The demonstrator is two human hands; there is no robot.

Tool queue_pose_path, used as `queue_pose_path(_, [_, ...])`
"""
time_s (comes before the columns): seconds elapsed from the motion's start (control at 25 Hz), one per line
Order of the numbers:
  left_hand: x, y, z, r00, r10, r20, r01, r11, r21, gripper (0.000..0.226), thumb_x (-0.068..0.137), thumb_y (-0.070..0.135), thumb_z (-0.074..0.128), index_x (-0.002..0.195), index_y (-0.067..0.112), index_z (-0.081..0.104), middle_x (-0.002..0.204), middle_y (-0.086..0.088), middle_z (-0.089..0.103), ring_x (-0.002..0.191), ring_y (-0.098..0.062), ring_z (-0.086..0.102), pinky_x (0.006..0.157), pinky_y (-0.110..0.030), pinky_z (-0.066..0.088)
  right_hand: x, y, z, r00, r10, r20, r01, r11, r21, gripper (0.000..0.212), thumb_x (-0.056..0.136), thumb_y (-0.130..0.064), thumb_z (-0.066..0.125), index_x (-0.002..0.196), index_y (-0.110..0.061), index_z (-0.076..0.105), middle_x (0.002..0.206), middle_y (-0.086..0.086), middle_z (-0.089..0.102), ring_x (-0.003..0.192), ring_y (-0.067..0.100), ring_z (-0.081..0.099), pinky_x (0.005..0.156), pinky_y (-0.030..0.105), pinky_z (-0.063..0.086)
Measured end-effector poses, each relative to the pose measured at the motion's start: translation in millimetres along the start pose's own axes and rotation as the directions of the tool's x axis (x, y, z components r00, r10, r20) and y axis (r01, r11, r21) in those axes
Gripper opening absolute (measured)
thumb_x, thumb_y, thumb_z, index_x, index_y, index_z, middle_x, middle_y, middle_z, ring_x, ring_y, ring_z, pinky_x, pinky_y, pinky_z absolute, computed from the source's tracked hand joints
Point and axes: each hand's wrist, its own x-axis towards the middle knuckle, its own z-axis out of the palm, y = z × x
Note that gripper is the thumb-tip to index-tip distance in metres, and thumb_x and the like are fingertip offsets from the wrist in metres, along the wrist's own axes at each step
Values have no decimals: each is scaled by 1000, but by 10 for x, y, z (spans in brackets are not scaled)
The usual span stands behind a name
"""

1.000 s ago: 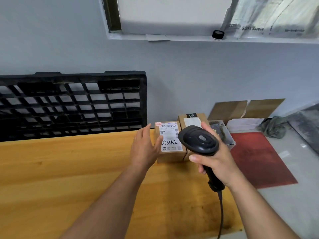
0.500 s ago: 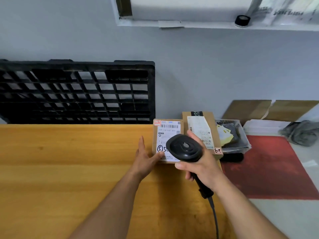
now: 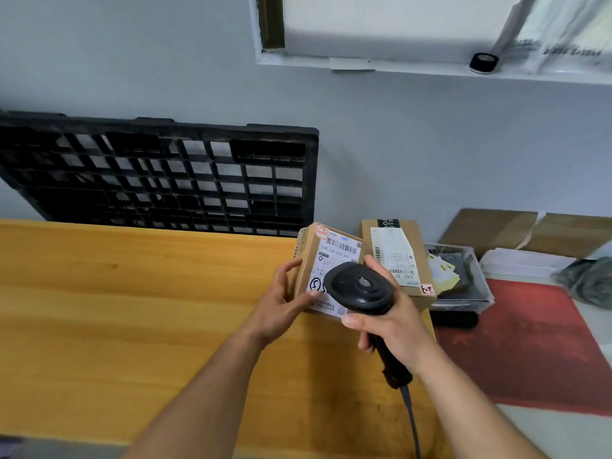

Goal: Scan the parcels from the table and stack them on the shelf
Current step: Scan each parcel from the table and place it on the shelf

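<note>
Left hand (image 3: 280,304) is gripping a small parcel (image 3: 331,256) by its left edge, thumb on the label, holding it tilted over the far right corner of the worktop (image 3: 132,326). Right hand (image 3: 395,329) is curling round a black scanner (image 3: 361,288) by its handle, its head hovering just above the label. A cable (image 3: 410,419) is hanging from the handle. A second parcel (image 3: 397,253) is lying just beside, to the right. A black pallet (image 3: 165,180) is leaning against the wall behind.

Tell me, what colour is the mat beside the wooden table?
The mat is red, best seen in the head view.
</note>
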Motion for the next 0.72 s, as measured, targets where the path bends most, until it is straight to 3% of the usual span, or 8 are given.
queue_pose_path(0.12, [-234,148,-225,998,35,-44,-34,999,25,56,87,19,69,122,42,32,123,-2,57,107,-14,59,72,-12,51,-80,-190,116,998,-43,35,42,999,25,95,58,-22,87,127,-62,36,106,9,68,49,30,60,44,33,48])
queue_pose_path(0.24, [-456,316,-397,994,61,-88,-58,998,33,84,79,1,74,135,38,24,113,-6,53,96,-14,59,62,-14,52,-98,-418,238,993,-95,70,94,995,17,97,53,-30,88,130,-59,35,106,10,68,50,30,61,46,33,49])
queue_pose_path(0.36, [-645,422,-567,978,95,-184,-92,995,28,107,73,-4,77,147,39,13,109,-9,53,95,-14,59,59,-13,51,-151,-659,390,980,-167,103,168,986,6,98,56,-26,87,133,-56,35,102,8,70,51,29,61,47,32,51])
queue_pose_path(0.48, [-758,485,-747,948,122,-295,-131,991,-11,109,70,-5,79,147,38,14,108,-11,55,97,-17,60,59,-13,51,-272,-879,512,960,-250,123,249,968,21,102,57,-23,86,140,-48,31,87,1,73,49,28,60,47,34,51])
queue_pose_path(0.72, [-832,643,-920,917,197,-346,-206,978,11,111,69,-6,80,147,36,14,110,-9,53,96,-13,58,60,-13,51,-531,-1182,660,907,-383,176,370,923,101,100,60,-26,83,142,-45,29,99,17,72,48,29,60,50,37,53])
